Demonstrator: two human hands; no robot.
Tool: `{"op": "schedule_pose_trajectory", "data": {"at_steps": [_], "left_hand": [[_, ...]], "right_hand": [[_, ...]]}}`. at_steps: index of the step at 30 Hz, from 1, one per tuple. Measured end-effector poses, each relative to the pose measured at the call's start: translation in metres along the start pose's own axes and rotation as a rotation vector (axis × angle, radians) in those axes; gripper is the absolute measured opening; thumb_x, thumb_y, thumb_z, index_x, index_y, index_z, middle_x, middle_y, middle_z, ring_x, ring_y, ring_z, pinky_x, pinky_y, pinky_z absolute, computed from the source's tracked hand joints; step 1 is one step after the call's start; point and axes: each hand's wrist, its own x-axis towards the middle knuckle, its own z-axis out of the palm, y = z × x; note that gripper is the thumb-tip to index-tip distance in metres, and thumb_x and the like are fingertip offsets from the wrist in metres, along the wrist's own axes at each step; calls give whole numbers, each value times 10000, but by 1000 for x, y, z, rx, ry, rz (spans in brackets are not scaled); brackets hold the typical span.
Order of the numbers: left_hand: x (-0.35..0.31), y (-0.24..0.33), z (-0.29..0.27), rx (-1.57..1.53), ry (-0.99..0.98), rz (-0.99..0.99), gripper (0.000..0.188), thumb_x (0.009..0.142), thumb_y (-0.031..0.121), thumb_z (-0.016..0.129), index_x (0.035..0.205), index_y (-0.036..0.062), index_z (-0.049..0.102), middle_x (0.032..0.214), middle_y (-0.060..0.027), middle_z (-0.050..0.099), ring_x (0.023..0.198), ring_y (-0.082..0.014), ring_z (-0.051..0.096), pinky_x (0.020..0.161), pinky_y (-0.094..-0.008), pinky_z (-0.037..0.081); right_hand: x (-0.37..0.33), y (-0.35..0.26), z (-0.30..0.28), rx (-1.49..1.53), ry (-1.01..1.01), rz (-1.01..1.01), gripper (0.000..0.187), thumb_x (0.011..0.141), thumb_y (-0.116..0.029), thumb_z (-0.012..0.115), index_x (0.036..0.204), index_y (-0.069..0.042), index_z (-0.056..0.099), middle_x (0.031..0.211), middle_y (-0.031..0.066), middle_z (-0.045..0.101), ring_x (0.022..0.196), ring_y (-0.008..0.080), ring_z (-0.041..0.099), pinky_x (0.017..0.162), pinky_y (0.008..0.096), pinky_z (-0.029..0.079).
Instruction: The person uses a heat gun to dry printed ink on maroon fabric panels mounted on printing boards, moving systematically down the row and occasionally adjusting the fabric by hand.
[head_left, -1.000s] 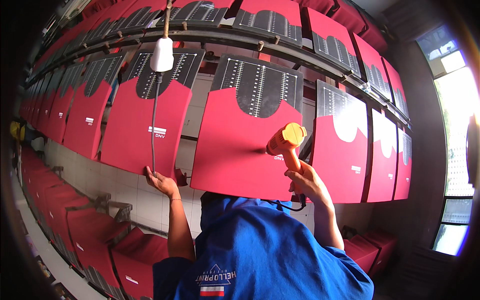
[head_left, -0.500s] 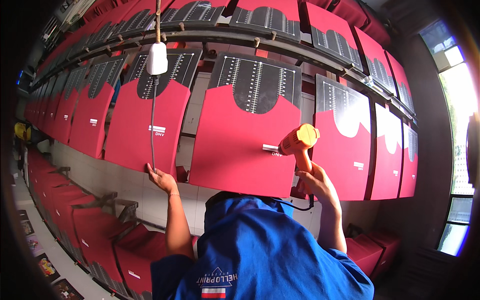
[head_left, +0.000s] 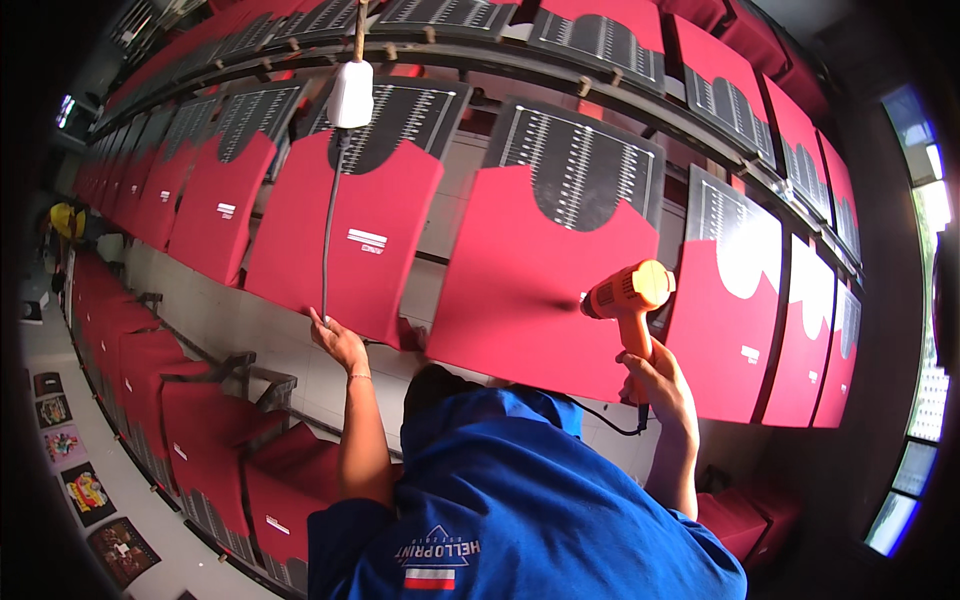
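My right hand [head_left: 662, 388] is wrapped around the handle of an orange heat gun [head_left: 632, 290]. Its dark nozzle points left, over a red shirt [head_left: 510, 290] stretched on a black printing board [head_left: 595, 170] with white ruler marks. The gun covers the part of the chest around the nozzle. My left hand [head_left: 345, 347] is closed with the fingertips at a grey power cord [head_left: 330, 230], by the lower edge of the neighbouring red shirt [head_left: 400, 215]. That cord hangs from a white socket block [head_left: 351, 97]. Behind my right wrist a black cable [head_left: 610, 430] loops from the gun.
A metal rail [head_left: 560, 78] runs behind this row, with another row of boards and red shirts beyond. More red shirts [head_left: 200, 450] hang on a rack at lower left. Printed pictures [head_left: 88, 492] lie along the floor there. A bright window [head_left: 930, 400] is at right.
My view has shifted, so the boards appear further right. The heat gun has moved left across the shirt and now hides its white chest print. My left hand stays at the cord.
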Motion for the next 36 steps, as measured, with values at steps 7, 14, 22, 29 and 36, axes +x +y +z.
{"op": "schedule_pose_trajectory", "data": {"at_steps": [7,14,22,29,36], "left_hand": [[185,-60,-36,89,160,32,451,1034,272,361,1432,67,417,1435,-235,358,1339,-397,340,1076,-498,310],[399,-100,-78,152,241,173,446,1034,285,343,1384,40,471,1399,-226,449,1306,-383,409,1086,-488,329],[469,-122,-54,397,100,-15,423,1038,348,312,1338,170,551,1495,-132,375,1325,-340,406,1065,-495,336],[471,-121,-55,350,84,-7,389,1032,324,373,1337,162,552,1505,-129,350,1323,-368,386,1065,-501,343],[476,-128,-53,331,113,6,387,1025,310,392,1332,141,556,1493,-136,365,1333,-341,385,1077,-485,322]], "right_hand": [[35,-48,154,-25,-131,-37,431,912,-214,630,1264,1,503,972,41,653,638,91,587,562,243,499],[81,-102,355,17,-253,-41,310,919,-218,628,1116,0,529,756,29,575,596,103,576,542,251,467],[93,-147,456,-55,-119,-13,362,911,-218,633,1169,9,516,754,8,533,585,97,567,532,246,455],[90,-149,471,-88,-5,5,412,900,-218,638,1211,22,513,756,22,548,594,106,571,531,252,458],[91,-149,470,-105,2,30,420,886,-192,631,1232,12,508,753,27,551,594,107,575,530,253,463]]}}
